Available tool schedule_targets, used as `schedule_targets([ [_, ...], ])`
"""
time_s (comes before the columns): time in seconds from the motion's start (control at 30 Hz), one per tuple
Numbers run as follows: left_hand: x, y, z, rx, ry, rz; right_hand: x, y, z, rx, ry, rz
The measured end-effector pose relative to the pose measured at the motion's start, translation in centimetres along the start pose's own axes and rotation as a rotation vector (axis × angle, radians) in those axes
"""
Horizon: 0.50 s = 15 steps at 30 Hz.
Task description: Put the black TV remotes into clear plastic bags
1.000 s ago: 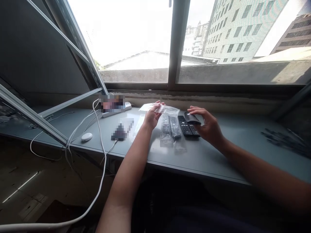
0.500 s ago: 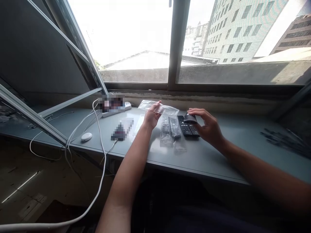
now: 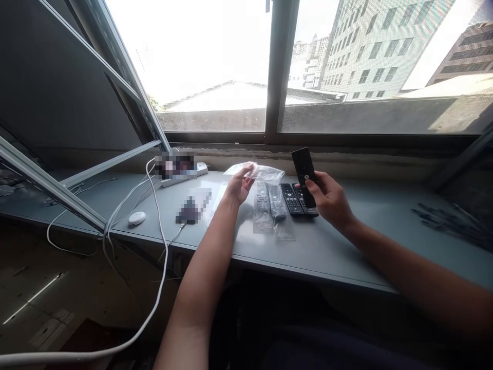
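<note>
My right hand (image 3: pixel 332 198) grips a black remote control (image 3: pixel 304 172) by its lower end, tilted up with its button side towards me. In my left hand (image 3: pixel 241 186) is a clear plastic bag (image 3: pixel 265 173), pinched between the fingers and hanging out to the right. Below the bag, remotes wrapped in clear plastic (image 3: pixel 269 203) lie side by side on the desk. Just right of these, bare black remotes (image 3: pixel 295 200) lie next to each other, partly covered by the held remote and my right hand.
The grey desk (image 3: pixel 331 257) runs along a window. To the left are a white power strip (image 3: pixel 202 168), a blurred-out dark item (image 3: pixel 188 210) with a cable, a round white device (image 3: pixel 137 218) and a looping white cable (image 3: pixel 164 272). Several dark thin items (image 3: pixel 450 223) lie far right.
My right hand has turned the remote from nearly end-on to upright, so its button face shows. My left hand with the plastic bag has barely moved.
</note>
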State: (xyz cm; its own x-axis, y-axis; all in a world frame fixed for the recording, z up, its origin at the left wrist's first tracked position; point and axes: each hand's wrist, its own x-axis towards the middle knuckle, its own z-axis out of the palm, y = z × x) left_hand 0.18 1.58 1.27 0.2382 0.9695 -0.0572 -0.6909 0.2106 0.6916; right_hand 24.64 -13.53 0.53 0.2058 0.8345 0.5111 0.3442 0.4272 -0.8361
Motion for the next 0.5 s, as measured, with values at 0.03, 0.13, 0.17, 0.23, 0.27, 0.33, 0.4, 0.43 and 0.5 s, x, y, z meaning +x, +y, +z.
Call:
schedule_targets([
  [0.03, 0.0, 0.0, 0.0, 0.001, 0.0, 0.016, 0.0, -0.3, 0.1, 0.036, -0.005, 0.028],
  [0.13, 0.2, 0.0, 0.0, -0.01, 0.051, 0.062, 0.0, -1.1, 0.1, 0.129, -0.043, 0.117],
  [0.17, 0.2, 0.1, 0.0, -0.018, 0.078, 0.07, 0.1, -1.3, 0.1, 0.155, -0.063, 0.148],
  [0.23, 0.3, 0.1, 0.0, -0.042, 0.127, 0.076, 0.1, -1.5, 0.0, 0.188, -0.111, 0.197],
  [0.27, 0.4, 0.1, 0.0, -0.055, 0.144, 0.079, 0.1, -1.4, -0.1, 0.194, -0.133, 0.21],
  [0.33, 0.5, 0.2, 0.0, -0.076, 0.16, 0.086, 0.0, -1.3, -0.2, 0.195, -0.165, 0.227],
  [0.4, 0.5, 0.2, 0.0, -0.09, 0.167, 0.092, -0.1, -1.2, -0.2, 0.19, -0.188, 0.239],
  [0.43, 0.5, 0.2, -0.1, -0.098, 0.17, 0.092, -0.1, -1.2, -0.2, 0.187, -0.194, 0.243],
  [0.5, 0.5, 0.2, -0.1, -0.113, 0.179, 0.088, -0.3, -1.5, -0.1, 0.186, -0.197, 0.244],
])
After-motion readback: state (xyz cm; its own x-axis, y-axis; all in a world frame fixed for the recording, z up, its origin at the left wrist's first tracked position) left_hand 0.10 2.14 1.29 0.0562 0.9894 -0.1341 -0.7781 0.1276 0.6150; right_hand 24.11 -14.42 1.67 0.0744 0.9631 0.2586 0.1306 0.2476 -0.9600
